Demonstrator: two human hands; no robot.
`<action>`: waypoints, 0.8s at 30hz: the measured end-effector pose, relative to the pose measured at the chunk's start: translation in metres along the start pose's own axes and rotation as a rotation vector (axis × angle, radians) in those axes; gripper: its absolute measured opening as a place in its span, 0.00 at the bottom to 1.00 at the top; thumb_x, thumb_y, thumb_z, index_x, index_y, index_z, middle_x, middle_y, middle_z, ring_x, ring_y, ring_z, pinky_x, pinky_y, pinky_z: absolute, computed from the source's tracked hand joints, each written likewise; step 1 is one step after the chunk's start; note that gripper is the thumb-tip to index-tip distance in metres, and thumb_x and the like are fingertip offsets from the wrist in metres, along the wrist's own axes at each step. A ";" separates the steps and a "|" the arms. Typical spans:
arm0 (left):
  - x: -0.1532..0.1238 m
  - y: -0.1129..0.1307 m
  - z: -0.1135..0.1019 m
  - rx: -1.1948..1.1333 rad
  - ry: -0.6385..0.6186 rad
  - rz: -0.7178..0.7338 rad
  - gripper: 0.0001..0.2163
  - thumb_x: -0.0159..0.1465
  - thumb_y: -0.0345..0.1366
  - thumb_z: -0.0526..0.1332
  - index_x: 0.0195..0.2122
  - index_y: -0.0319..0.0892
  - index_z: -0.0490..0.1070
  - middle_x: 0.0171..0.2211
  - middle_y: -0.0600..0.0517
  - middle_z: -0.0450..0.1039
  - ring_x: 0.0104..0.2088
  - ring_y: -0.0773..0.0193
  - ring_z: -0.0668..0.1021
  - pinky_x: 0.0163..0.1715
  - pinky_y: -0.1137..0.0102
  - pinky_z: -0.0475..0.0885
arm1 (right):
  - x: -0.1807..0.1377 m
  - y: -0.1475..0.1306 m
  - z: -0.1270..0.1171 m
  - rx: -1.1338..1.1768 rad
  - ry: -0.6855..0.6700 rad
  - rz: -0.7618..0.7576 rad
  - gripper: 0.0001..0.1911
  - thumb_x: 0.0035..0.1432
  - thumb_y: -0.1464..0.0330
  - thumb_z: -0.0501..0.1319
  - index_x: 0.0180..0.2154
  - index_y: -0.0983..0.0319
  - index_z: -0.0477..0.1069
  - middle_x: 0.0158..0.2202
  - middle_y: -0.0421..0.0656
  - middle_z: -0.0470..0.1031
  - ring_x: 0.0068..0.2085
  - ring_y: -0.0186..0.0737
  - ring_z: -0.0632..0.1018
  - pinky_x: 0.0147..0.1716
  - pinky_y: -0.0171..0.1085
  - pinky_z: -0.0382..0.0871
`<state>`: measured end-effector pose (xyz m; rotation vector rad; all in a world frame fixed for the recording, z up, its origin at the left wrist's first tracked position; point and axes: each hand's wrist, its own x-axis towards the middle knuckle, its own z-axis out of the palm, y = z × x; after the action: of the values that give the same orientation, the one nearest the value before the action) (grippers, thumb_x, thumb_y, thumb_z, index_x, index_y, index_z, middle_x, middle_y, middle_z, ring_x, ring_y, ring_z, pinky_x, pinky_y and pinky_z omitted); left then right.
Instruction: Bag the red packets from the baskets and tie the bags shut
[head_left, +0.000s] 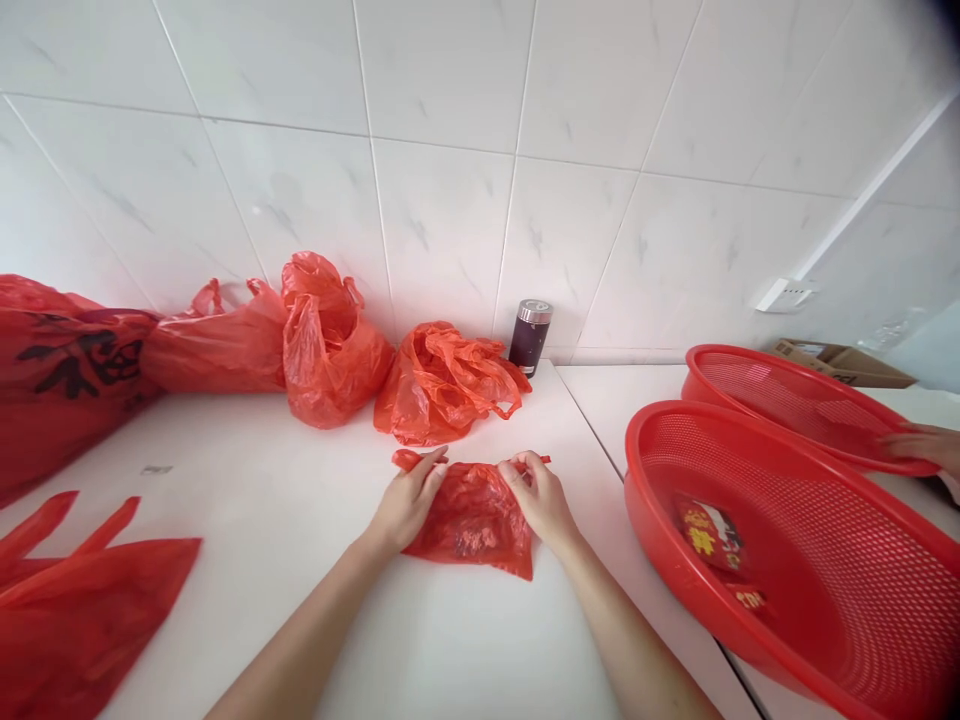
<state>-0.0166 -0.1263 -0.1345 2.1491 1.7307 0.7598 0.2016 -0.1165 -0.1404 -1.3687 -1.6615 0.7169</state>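
Observation:
A small red plastic bag [471, 520] lies flattened on the white counter [285, 520] in front of me. My left hand [409, 500] rests on its left edge, fingers together, pinching the bag's upper left corner. My right hand [538, 495] grips the bag's upper right corner, fingers curled around a handle strip. Both forearms reach in from the bottom of the view.
Several crumpled red bags [442, 385] sit against the tiled wall, with a dark cylinder jar [530, 337] behind them. A flat red bag [67, 600] lies at the lower left. Two red mesh baskets [810, 590] stand at right; another person's hand [926, 445] touches the far one.

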 end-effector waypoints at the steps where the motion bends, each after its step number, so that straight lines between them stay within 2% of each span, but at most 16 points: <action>1: 0.000 -0.004 -0.007 -0.004 -0.002 -0.015 0.24 0.71 0.45 0.39 0.61 0.43 0.63 0.52 0.48 0.75 0.51 0.61 0.76 0.50 0.67 0.68 | 0.001 0.001 0.000 0.005 0.018 0.008 0.18 0.61 0.50 0.53 0.31 0.58 0.64 0.29 0.39 0.74 0.30 0.39 0.74 0.32 0.35 0.64; 3: -0.002 -0.011 -0.021 0.011 -0.001 -0.047 0.22 0.70 0.44 0.42 0.53 0.45 0.71 0.47 0.49 0.78 0.46 0.58 0.78 0.47 0.65 0.69 | 0.003 0.004 0.002 -0.017 0.050 0.004 0.20 0.62 0.50 0.52 0.27 0.58 0.61 0.25 0.39 0.72 0.28 0.39 0.72 0.31 0.35 0.62; 5: -0.004 -0.015 -0.036 0.042 0.006 -0.078 0.20 0.68 0.46 0.46 0.40 0.46 0.76 0.37 0.49 0.80 0.38 0.55 0.79 0.42 0.64 0.69 | 0.006 0.008 0.005 -0.008 0.071 0.000 0.21 0.60 0.50 0.54 0.25 0.58 0.59 0.23 0.38 0.70 0.26 0.38 0.70 0.30 0.35 0.59; 7: -0.007 -0.016 -0.051 0.068 0.026 -0.114 0.20 0.67 0.47 0.48 0.27 0.45 0.74 0.27 0.50 0.78 0.31 0.56 0.77 0.37 0.64 0.68 | 0.009 0.013 0.008 0.025 0.109 0.024 0.23 0.58 0.49 0.56 0.23 0.58 0.56 0.20 0.36 0.66 0.24 0.36 0.67 0.27 0.34 0.57; 9: -0.013 -0.014 -0.064 0.076 0.044 -0.155 0.21 0.66 0.49 0.48 0.21 0.45 0.69 0.22 0.50 0.74 0.27 0.57 0.75 0.34 0.66 0.67 | 0.012 0.017 0.008 0.064 0.150 0.066 0.25 0.57 0.48 0.56 0.22 0.58 0.52 0.17 0.34 0.60 0.22 0.34 0.63 0.25 0.34 0.56; 11: -0.020 -0.011 -0.072 0.062 0.045 -0.197 0.23 0.66 0.51 0.47 0.19 0.44 0.65 0.20 0.52 0.72 0.24 0.60 0.73 0.30 0.68 0.66 | 0.015 0.020 0.006 0.117 0.164 0.108 0.25 0.56 0.48 0.57 0.22 0.58 0.51 0.17 0.34 0.59 0.21 0.34 0.62 0.24 0.34 0.57; 14: -0.033 -0.008 -0.076 -0.111 -0.031 -0.302 0.24 0.65 0.53 0.46 0.18 0.44 0.61 0.19 0.54 0.68 0.23 0.62 0.71 0.28 0.69 0.65 | 0.016 0.022 0.003 0.235 0.152 0.158 0.24 0.56 0.48 0.57 0.23 0.57 0.52 0.19 0.35 0.65 0.21 0.35 0.68 0.23 0.34 0.63; 17: -0.040 -0.010 -0.077 -0.375 -0.276 -0.392 0.24 0.64 0.56 0.47 0.21 0.43 0.63 0.23 0.54 0.69 0.29 0.61 0.73 0.36 0.66 0.69 | 0.015 0.020 0.000 0.354 0.154 0.182 0.23 0.56 0.48 0.58 0.25 0.57 0.52 0.20 0.35 0.66 0.24 0.38 0.74 0.24 0.35 0.68; 18: -0.040 -0.010 -0.079 -0.379 -0.326 -0.413 0.23 0.64 0.56 0.48 0.24 0.43 0.65 0.26 0.53 0.71 0.32 0.59 0.74 0.40 0.64 0.69 | 0.015 0.019 -0.001 0.391 0.157 0.184 0.23 0.55 0.48 0.59 0.26 0.57 0.52 0.21 0.35 0.66 0.25 0.39 0.75 0.25 0.35 0.70; 19: -0.038 -0.010 -0.081 -0.319 -0.314 -0.436 0.21 0.64 0.55 0.49 0.28 0.43 0.68 0.30 0.51 0.72 0.34 0.57 0.75 0.42 0.61 0.69 | 0.015 0.017 -0.001 0.424 0.158 0.184 0.23 0.55 0.48 0.59 0.27 0.57 0.52 0.21 0.35 0.67 0.26 0.39 0.76 0.26 0.36 0.71; 20: -0.035 -0.007 -0.082 -0.200 -0.224 -0.451 0.19 0.64 0.54 0.50 0.33 0.44 0.71 0.34 0.49 0.73 0.38 0.54 0.75 0.44 0.58 0.68 | 0.015 0.016 -0.001 0.454 0.155 0.183 0.23 0.55 0.48 0.60 0.27 0.57 0.53 0.22 0.35 0.68 0.27 0.39 0.76 0.27 0.36 0.72; 21: -0.032 -0.003 -0.083 -0.046 -0.071 -0.441 0.17 0.65 0.51 0.50 0.39 0.46 0.72 0.39 0.47 0.73 0.42 0.51 0.75 0.46 0.54 0.67 | 0.015 0.015 -0.001 0.479 0.148 0.180 0.23 0.54 0.48 0.60 0.28 0.57 0.53 0.23 0.35 0.68 0.27 0.39 0.77 0.27 0.36 0.72; 23: -0.022 0.011 -0.077 0.214 0.249 -0.306 0.15 0.66 0.46 0.51 0.46 0.48 0.71 0.48 0.44 0.70 0.50 0.47 0.72 0.51 0.51 0.63 | 0.015 0.013 0.000 0.514 0.132 0.170 0.23 0.54 0.48 0.61 0.28 0.57 0.54 0.24 0.35 0.70 0.27 0.38 0.77 0.27 0.36 0.72; 24: -0.018 0.021 -0.071 0.272 0.330 -0.202 0.14 0.66 0.44 0.52 0.48 0.49 0.71 0.51 0.44 0.69 0.53 0.47 0.70 0.53 0.51 0.62 | 0.015 0.012 0.000 0.526 0.126 0.167 0.23 0.54 0.49 0.61 0.29 0.57 0.55 0.25 0.35 0.70 0.27 0.38 0.77 0.28 0.35 0.72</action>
<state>-0.0419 -0.1560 -0.0689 2.0540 2.2988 0.9081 0.2070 -0.0995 -0.1469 -1.1473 -1.1563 1.0532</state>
